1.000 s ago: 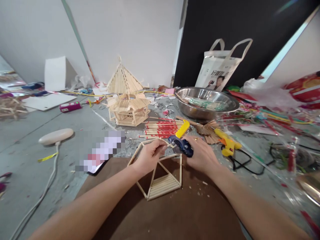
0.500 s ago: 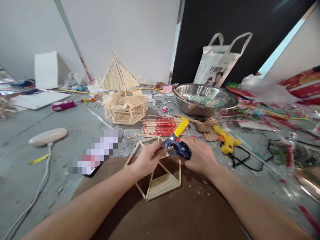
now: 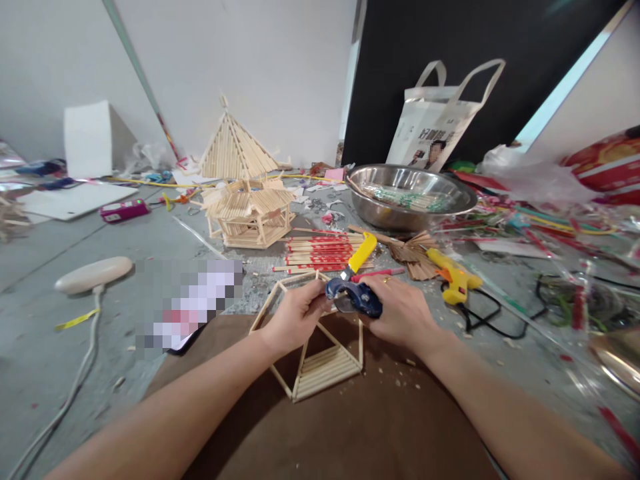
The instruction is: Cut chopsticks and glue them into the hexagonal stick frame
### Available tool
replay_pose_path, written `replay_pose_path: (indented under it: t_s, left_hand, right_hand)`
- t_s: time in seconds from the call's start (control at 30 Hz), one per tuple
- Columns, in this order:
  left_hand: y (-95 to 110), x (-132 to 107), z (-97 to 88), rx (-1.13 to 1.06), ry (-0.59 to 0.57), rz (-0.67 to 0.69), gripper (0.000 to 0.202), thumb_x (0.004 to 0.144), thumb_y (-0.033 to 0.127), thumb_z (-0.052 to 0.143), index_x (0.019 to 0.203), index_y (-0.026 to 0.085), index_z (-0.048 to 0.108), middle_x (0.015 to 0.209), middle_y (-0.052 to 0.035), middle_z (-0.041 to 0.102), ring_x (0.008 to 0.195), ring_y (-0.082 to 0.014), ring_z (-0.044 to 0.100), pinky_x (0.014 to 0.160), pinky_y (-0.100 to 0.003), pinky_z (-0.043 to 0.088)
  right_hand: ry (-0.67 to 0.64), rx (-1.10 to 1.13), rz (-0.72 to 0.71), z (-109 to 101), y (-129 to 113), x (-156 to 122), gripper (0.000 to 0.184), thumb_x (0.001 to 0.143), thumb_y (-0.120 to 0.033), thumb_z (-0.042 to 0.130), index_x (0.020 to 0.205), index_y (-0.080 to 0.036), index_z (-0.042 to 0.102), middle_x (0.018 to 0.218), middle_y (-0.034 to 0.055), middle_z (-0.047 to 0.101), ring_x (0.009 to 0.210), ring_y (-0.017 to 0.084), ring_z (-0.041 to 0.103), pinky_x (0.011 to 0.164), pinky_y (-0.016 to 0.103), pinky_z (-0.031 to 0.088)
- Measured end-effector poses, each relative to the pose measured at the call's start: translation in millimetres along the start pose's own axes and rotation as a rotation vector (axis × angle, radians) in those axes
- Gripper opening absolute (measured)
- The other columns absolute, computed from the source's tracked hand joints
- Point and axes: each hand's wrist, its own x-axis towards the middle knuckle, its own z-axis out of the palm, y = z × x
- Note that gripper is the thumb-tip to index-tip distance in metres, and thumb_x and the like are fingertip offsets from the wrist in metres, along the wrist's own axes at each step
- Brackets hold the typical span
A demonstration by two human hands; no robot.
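Note:
My right hand [image 3: 403,310] is closed around a dark blue cutter [image 3: 367,300] with a curved jaw and a grey blade. At the jaw, my left hand [image 3: 295,317] has its fingers pinched together; what they hold is hidden. A yellow handle [image 3: 363,253] with a metal end shows just behind the cutter; I cannot tell whether it is joined to it. Below both hands, a frame of wooden sticks [image 3: 327,370], partly filled with a row of sticks, rests on a brown surface [image 3: 235,427]. My hands cover part of the frame.
Red-marked chopsticks [image 3: 325,250] lie ahead, near a stick pavilion model [image 3: 250,217]. A metal bowl [image 3: 365,200] and a yellow glue gun [image 3: 455,283] are to the right. A phone [image 3: 200,300] and a white corded device [image 3: 93,275] lie left.
The view has shifted slightly. Both hands and the cutter keep nearly the same position over the stick frame.

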Motion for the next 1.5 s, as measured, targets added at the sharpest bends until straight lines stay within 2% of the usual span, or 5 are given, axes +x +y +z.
replay_pose_path:
  t_s: [0.57, 0.73, 1.03, 1.2, 1.5]
  left_hand:
    - [-0.3, -0.4, -0.3, 0.009, -0.004, 0.010, 0.011, 0.079, 0.017, 0.039, 0.073, 0.013, 0.047, 0.077, -0.0038, 0.056, 0.071, -0.0114, 0.051, 0.066, -0.023, 0.041]
    - [0.3, -0.8, -0.6, 0.013, 0.002, 0.007, 0.011, 0.078, 0.018, 0.040, 0.075, 0.014, 0.050, 0.069, -0.0017, 0.055, 0.073, -0.0128, 0.051, 0.065, -0.022, 0.041]
    - [1.8, -0.1, 0.7, 0.031, -0.005, -0.001, 0.011, 0.077, 0.016, 0.040, 0.078, 0.013, 0.051, 0.069, -0.0019, 0.055, 0.064, -0.0109, 0.048, 0.060, -0.021, 0.039]
    - [3.4, -1.0, 1.0, 0.048, -0.009, -0.005, 0.010, 0.077, 0.016, 0.040, 0.076, 0.014, 0.049, 0.067, -0.0014, 0.053, 0.062, -0.0103, 0.046, 0.058, -0.021, 0.039]
    - [2.5, -1.6, 2.2, 0.059, -0.005, -0.029, 0.011, 0.076, 0.014, 0.039, 0.079, 0.013, 0.049, 0.071, -0.0020, 0.053, 0.066, -0.0110, 0.047, 0.061, -0.021, 0.039]
  right_hand:
    - [0.002, -0.002, 0.002, -1.1, -0.1, -0.7, 0.039, 0.067, -0.042, 0.048, 0.098, -0.020, 0.050, 0.088, 0.0052, 0.062, 0.080, 0.021, 0.056, 0.062, 0.029, 0.036]
    - [-0.004, 0.005, 0.004, -0.3, 0.2, -0.8, 0.038, 0.067, -0.040, 0.048, 0.098, -0.019, 0.051, 0.089, 0.0051, 0.062, 0.081, 0.021, 0.056, 0.063, 0.028, 0.036]
    - [-0.014, 0.027, 0.000, -2.9, -1.2, 0.4, 0.037, 0.067, -0.043, 0.048, 0.095, -0.019, 0.053, 0.085, 0.0042, 0.063, 0.077, 0.020, 0.057, 0.060, 0.028, 0.034]
    - [-0.048, 0.026, -0.004, -5.3, -1.2, 0.5, 0.031, 0.066, -0.036, 0.049, 0.092, -0.020, 0.053, 0.083, 0.0033, 0.063, 0.075, 0.019, 0.057, 0.057, 0.026, 0.033]
    - [-0.061, 0.028, 0.007, -7.1, -1.9, 0.8, 0.027, 0.067, -0.038, 0.047, 0.085, -0.020, 0.053, 0.077, 0.0025, 0.063, 0.071, 0.019, 0.057, 0.056, 0.026, 0.032]
